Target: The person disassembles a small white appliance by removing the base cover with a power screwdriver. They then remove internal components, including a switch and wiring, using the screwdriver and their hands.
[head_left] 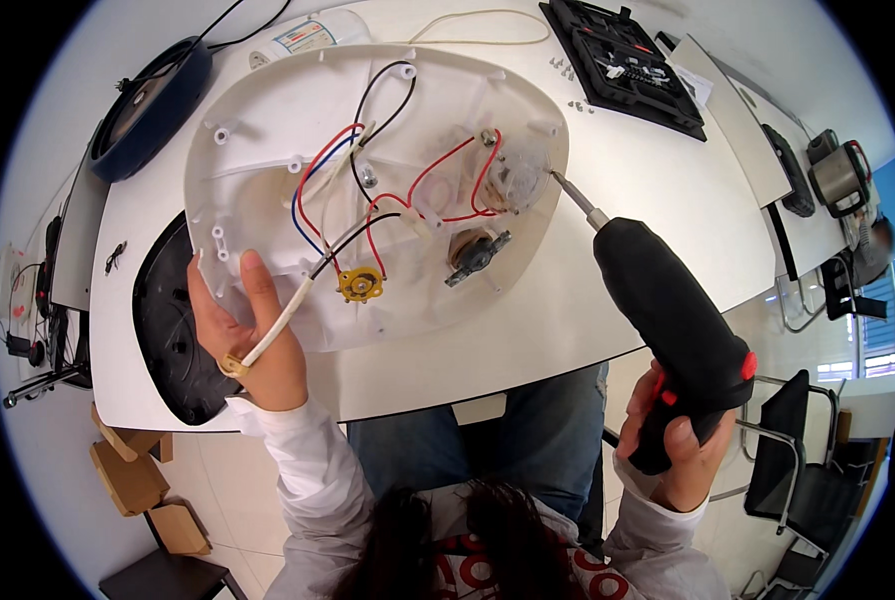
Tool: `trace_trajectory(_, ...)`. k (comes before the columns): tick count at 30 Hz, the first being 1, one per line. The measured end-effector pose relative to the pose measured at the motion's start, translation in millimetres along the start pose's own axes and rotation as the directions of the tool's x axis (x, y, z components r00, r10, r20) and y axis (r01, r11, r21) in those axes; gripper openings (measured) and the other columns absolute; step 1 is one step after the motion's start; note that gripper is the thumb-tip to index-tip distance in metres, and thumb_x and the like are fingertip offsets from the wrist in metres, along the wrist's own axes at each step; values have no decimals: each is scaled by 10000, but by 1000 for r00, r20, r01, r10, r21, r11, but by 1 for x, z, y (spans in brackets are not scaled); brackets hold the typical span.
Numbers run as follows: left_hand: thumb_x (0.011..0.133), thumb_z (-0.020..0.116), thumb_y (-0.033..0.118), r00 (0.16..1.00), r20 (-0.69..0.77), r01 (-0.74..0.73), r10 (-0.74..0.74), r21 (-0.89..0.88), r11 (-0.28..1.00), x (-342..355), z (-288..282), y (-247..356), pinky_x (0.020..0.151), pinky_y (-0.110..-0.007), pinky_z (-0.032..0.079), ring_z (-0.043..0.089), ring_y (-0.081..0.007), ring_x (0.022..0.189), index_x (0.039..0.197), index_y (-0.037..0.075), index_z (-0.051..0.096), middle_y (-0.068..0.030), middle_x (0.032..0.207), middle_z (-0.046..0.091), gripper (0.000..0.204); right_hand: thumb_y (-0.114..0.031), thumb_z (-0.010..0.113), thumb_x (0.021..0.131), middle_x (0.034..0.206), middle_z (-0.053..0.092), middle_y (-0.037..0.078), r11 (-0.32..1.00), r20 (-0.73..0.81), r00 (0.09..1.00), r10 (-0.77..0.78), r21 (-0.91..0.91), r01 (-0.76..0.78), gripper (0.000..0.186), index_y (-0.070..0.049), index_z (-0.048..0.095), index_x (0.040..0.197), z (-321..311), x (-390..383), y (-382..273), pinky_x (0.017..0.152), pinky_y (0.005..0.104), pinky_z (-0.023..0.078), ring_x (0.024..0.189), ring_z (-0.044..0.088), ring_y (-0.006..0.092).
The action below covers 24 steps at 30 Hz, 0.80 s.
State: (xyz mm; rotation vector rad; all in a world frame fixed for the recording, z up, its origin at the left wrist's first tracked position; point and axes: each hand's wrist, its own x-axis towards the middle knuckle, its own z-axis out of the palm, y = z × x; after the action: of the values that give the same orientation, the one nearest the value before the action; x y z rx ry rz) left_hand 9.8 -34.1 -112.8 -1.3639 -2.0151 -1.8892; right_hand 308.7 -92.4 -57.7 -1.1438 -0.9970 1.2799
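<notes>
1. The white plastic shell (257, 100), open side up with red, blue and black wires across it, is at the middle of the surface (702, 200), toward the near edge.
2. The left hand (279, 372) grips the shell's near-left rim, thumb inside; a white cable (285, 312) crosses it.
3. The right hand (700, 462) is closed round the handle of a black cordless screwdriver (667, 290), its bit pointing at the shell's right rim, near a clear plastic housing (522, 178); whether they touch, I cannot tell.
4. The step in hand appears to be screwdriver work on the shell; the next move probably calls for a steady rim and a bit lined up squarely.
5. Loose screws (579, 106) lie near the far-right corner.
</notes>
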Motion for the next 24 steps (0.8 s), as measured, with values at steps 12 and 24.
trace_trajectory(12, 931, 596, 169, 1000, 1, -11, 11, 36, 999, -2, 0, 1, 789, -260, 441, 545, -154, 859, 1127, -30, 533, -94, 969, 614, 287, -524, 701, 762, 654, 559, 136, 976, -82, 990, -116, -194, 99, 757, 82, 454, 1144, 11, 8, 2, 400, 224, 372, 390, 507, 146)
trace_trajectory(24, 932, 600, 182, 999, -14, 34, -33, 36, 999, -3, 1, 1, 771, -258, 451, 549, -142, 849, 1140, -34, 528, -97, 960, 618, 308, -525, 698, 765, 666, 563, 151, 981, -83, 990, -117, -165, 102, 775, 94, 442, 1155, 10, 8, 1, 403, 227, 375, 390, 501, 146)
